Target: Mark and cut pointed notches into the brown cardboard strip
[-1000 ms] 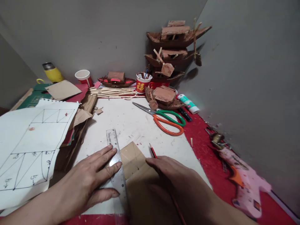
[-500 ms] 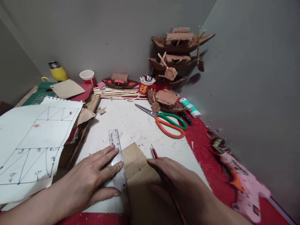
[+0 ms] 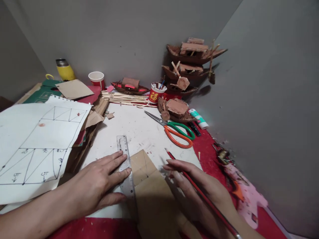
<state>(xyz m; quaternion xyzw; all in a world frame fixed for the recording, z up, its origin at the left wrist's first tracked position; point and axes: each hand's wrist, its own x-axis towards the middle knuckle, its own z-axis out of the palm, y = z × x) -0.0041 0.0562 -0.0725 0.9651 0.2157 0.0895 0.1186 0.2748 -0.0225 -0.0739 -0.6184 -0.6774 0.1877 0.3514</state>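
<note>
My left hand (image 3: 99,181) lies flat with its fingers stretched over a clear plastic ruler (image 3: 128,186), pressing it down along the left side of a piece of brown cardboard (image 3: 154,199). Thin pencil lines and dots mark the cardboard's far end. My right hand (image 3: 199,189) is closed round a red and black pencil (image 3: 196,187), to the right of the cardboard. The pencil's tip points away from me and appears raised off the cardboard. Scissors (image 3: 171,129) with one green and one orange handle lie beyond my right hand.
A paper with line drawings (image 3: 47,142) rests over stacked cardboard at left. Thin wooden sticks (image 3: 129,98), a red paint cup (image 3: 157,94) and model boats (image 3: 178,109) stand along the back. A glue tube (image 3: 198,119) and a pink glue gun (image 3: 249,192) lie at right.
My right hand has moved right, off the cardboard, with the pencil still in it; more of the marked lines show. My left hand stays on the ruler. The view has shifted slightly.
</note>
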